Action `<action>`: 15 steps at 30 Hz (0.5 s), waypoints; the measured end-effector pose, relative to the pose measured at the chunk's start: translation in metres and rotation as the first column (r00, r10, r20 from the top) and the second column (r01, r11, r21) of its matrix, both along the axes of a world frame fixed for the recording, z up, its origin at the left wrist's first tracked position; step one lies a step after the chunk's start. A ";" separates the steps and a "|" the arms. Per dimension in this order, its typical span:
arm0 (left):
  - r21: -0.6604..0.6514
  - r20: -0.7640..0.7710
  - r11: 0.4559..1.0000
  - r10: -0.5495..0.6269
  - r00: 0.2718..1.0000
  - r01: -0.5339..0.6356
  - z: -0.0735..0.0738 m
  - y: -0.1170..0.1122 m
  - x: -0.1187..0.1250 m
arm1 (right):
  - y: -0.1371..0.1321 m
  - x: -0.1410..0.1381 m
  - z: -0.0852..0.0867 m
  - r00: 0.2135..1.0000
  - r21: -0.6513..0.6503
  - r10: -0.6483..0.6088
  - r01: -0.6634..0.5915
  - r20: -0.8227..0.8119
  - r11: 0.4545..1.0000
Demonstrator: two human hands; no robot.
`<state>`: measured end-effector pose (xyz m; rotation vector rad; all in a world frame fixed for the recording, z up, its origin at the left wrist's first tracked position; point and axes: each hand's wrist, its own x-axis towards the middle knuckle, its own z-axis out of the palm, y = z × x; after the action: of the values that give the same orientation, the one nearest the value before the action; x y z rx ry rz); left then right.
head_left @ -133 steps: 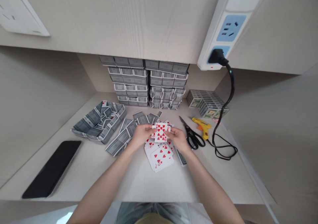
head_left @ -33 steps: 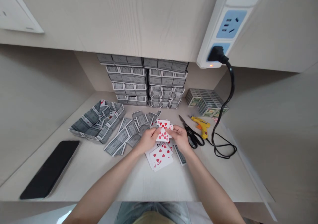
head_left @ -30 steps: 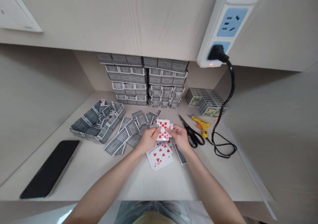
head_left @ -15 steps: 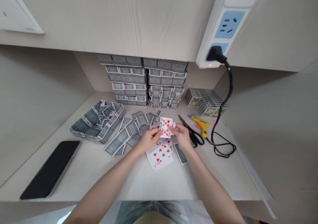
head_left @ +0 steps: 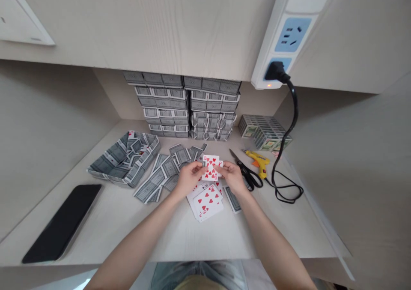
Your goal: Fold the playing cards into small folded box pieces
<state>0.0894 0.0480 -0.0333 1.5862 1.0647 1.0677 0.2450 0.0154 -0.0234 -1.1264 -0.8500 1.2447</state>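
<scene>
My left hand (head_left: pixel 190 176) pinches the left side of a ten of hearts playing card (head_left: pixel 210 174), held face up above the desk. My right hand (head_left: pixel 233 176) grips the right side, its thumb on the card's face. A queen card (head_left: pixel 220 164) peeks out from behind the ten, near my right fingers. Below the hands lies a face-up pile of cards with a six of hearts (head_left: pixel 208 201) on top. A face-down card (head_left: pixel 233 201) rests beside my right wrist. Left of the hands, joined and loose grey-backed cards (head_left: pixel 157 182) are spread out.
A tray made of cards (head_left: pixel 136 170) holds several folded cards. Stacked card boxes (head_left: pixel 163 97) stand at the back. Black scissors (head_left: pixel 248 173) and a yellow glue gun (head_left: pixel 261 163) with its cord lie right. A black phone-like slab (head_left: pixel 62 223) is at left. A power strip (head_left: pixel 289 37) hangs above.
My hands and the ten of hearts have shifted slightly left and down. The whole view has moved a little; both hands keep their grip.
</scene>
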 end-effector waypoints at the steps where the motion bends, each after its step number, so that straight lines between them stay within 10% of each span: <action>1: -0.024 0.024 1.000 0.015 1.000 -0.014 0.000 0.001 0.000 | -0.001 -0.001 0.000 1.000 -0.002 0.016 -0.016 -0.006 1.000; 15: -0.064 -0.039 0.997 -0.051 0.998 0.048 -0.007 0.006 -0.003 | 0.000 -0.003 -0.007 0.999 0.017 0.042 -0.042 0.013 0.999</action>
<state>0.0862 0.0537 -0.0406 1.5814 1.0707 0.9637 0.2423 0.0149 -0.0303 -1.1090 -0.8966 1.2638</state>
